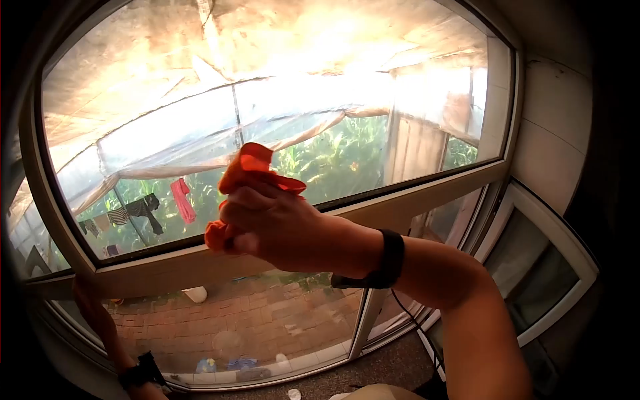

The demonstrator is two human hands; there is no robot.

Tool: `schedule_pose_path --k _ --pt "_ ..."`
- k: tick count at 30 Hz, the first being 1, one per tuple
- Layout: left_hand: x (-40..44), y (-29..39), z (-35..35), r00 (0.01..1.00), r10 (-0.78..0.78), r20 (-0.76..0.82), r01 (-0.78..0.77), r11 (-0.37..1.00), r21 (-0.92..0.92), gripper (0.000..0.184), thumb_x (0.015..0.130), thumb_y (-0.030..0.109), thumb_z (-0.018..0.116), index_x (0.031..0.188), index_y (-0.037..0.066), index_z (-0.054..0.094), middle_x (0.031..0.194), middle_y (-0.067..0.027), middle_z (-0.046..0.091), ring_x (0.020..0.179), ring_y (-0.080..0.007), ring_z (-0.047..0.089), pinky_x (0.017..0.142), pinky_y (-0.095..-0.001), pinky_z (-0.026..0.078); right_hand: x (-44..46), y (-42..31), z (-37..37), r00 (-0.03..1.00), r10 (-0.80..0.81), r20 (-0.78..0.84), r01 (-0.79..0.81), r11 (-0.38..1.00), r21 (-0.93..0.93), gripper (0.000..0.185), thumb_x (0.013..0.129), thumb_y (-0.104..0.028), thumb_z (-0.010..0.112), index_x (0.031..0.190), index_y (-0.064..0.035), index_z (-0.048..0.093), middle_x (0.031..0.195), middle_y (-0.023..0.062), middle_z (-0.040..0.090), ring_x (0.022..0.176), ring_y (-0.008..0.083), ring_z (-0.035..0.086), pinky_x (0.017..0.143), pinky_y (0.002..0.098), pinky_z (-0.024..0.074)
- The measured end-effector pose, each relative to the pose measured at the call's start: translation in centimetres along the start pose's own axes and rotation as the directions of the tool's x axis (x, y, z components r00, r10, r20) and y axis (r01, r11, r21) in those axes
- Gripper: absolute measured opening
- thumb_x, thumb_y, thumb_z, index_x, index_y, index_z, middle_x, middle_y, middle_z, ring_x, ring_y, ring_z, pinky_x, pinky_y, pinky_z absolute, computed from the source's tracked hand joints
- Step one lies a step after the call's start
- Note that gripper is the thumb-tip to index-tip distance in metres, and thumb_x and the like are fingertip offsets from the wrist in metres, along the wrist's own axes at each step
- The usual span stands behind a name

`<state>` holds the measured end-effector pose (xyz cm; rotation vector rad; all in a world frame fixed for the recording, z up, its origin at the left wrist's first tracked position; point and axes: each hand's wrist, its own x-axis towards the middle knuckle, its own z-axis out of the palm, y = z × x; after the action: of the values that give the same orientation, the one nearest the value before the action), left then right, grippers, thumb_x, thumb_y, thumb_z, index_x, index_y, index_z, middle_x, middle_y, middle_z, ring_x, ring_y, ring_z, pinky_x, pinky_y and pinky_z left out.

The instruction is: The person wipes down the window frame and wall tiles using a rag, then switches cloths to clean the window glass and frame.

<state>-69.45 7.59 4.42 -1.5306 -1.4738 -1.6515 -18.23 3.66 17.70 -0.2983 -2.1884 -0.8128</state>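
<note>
My right hand (267,223) is closed around a bunched orange cloth (257,160), whose folds stick out above and below the fingers. It is raised in front of the window pane (347,153), close to the lower rail; I cannot tell whether the cloth touches the glass. My left hand (83,293) is at the lower left, against the window frame (153,270) near its corner. Its fingers are dark and hard to make out, so its grip does not show. Both wrists wear black bands, and a thin cable runs down from the right one.
A white-framed window sash (540,260) stands at the right, beside the wall. Beyond the glass, clothes including a pink garment (182,200) hang on a line before green plants. A white bucket (195,294) stands on the brick paving (267,320) outside.
</note>
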Motion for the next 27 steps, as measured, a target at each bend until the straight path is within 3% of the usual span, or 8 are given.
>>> schedule_pose_path --k 6,8,9,13,14,16,20,27 --pt "1.0 -6.7 1.6 0.979 -0.198 -0.048 0.182 0.956 -0.232 0.044 0.108 0.022 0.037 0.148 0.003 0.039 0.15 -0.0168 0.041 0.139 -0.028 0.038 0.114 -0.0384 0.031 -18.3 5.6 -17.7 0.9 0.435 -0.001 -0.399 0.825 -0.399 0.007 0.068 -0.006 0.071 0.075 -0.0057 0.072 0.1 0.004 0.06 0.104 0.0241 0.054 0.095 0.0362 0.0465" --pt "1.6 -14.2 1.6 0.961 0.276 0.026 -0.274 0.934 0.228 0.042 0.106 0.011 0.036 0.147 0.0 0.039 0.152 -0.0199 0.036 0.14 -0.0319 0.037 0.116 -0.0402 0.03 -24.4 7.7 -22.9 0.829 0.556 -0.065 -0.494 0.672 -0.551 0.005 0.07 -0.002 0.07 0.075 -0.0041 0.072 0.101 0.0048 0.06 0.106 0.0241 0.055 0.093 0.035 0.0479" --pt "2.6 -15.9 1.8 0.833 0.548 0.078 -0.445 0.579 0.683 0.042 0.104 0.003 0.033 0.146 -0.003 0.039 0.154 -0.0208 0.033 0.14 -0.0354 0.036 0.117 -0.0412 0.03 -27.1 8.7 -25.4 0.79 0.601 -0.121 -0.541 0.591 -0.598 0.007 0.073 0.0 0.068 0.078 -0.0029 0.072 0.102 0.006 0.061 0.106 0.0249 0.056 0.093 0.0349 0.0486" --pt "2.9 -13.7 1.9 0.958 0.256 -0.125 -0.209 0.93 0.304 0.048 0.096 0.032 0.057 0.129 -0.003 0.053 0.123 -0.0311 0.051 0.109 -0.043 0.05 0.094 -0.0492 0.042 -37.7 13.5 -33.9 0.651 0.708 -0.275 -0.66 0.349 -0.665 0.014 0.084 0.004 0.064 0.094 -0.0001 0.072 0.105 0.0108 0.062 0.104 0.0288 0.058 0.093 0.0358 0.0497" --pt "2.8 -12.3 2.0 0.912 0.396 -0.101 -0.345 0.879 0.33 0.047 0.095 0.036 0.053 0.127 0.001 0.055 0.121 -0.0315 0.048 0.109 -0.0452 0.049 0.092 -0.0525 0.043 -39.8 14.6 -35.5 0.61 0.727 -0.314 -0.669 0.261 -0.696 0.016 0.085 0.003 0.063 0.098 0.0004 0.072 0.106 0.0119 0.062 0.104 0.0295 0.058 0.094 0.0363 0.0495" --pt "2.6 -9.0 2.7 0.965 -0.026 -0.259 0.046 0.996 0.071 0.058 0.093 0.047 0.055 0.128 0.0 0.054 0.123 -0.0309 0.049 0.11 -0.0424 0.05 0.095 -0.0545 0.041 -42.3 16.3 -37.8 0.533 0.772 -0.346 -0.644 0.105 -0.758 0.015 0.087 0.0 0.061 0.096 0.0001 0.072 0.11 0.0134 0.061 0.108 0.0308 0.057 0.096 0.0373 0.0489" --pt "4.2 -7.9 2.0 0.988 -0.034 -0.15 0.057 0.987 0.152 0.053 0.098 0.037 0.05 0.134 -0.002 0.049 0.133 -0.0278 0.046 0.119 -0.0392 0.048 0.101 -0.0493 0.039 -45.3 19.1 -41.1 0.388 0.87 -0.304 -0.546 -0.049 -0.837 0.015 0.088 -0.002 0.058 0.096 -0.0005 0.071 0.115 0.0146 0.059 0.108 0.0315 0.058 0.095 0.0392 0.0491" --pt "6.4 -12.2 -0.9 0.989 -0.055 0.135 0.021 0.971 0.237 0.049 0.106 0.029 0.044 0.142 -0.005 0.043 0.145 -0.0233 0.044 0.13 -0.0335 0.046 0.108 -0.0411 0.038 -45.4 19.2 -39.2 0.103 0.865 -0.491 -0.803 -0.218 -0.554 0.036 0.084 -0.002 0.054 0.115 -0.0111 0.07 0.12 0.0193 0.057 0.109 0.0382 0.059 0.094 0.0419 0.0499"
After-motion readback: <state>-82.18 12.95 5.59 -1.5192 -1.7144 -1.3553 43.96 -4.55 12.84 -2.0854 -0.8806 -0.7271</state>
